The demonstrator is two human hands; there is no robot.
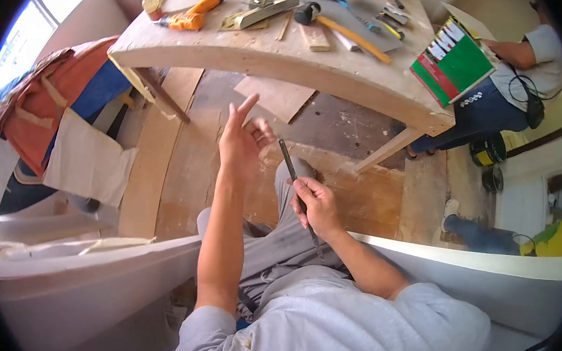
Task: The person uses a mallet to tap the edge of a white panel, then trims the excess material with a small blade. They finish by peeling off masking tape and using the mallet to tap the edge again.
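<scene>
My right hand (316,206) grips a long thin dark tool (289,163), like a file or saw blade, around its middle; its upper end points up toward my left hand. My left hand (242,139) is raised just left of that tip, fingers spread apart and holding nothing. Both hands hover above my lap in grey trousers, over a worn wooden floor.
A wooden workbench (265,54) ahead carries an orange drill (190,16), a hammer (342,29), a plane and small tools. A green and red box (454,63) hangs at its right corner. Another person (518,84) sits at the right. White curved boards lie around me.
</scene>
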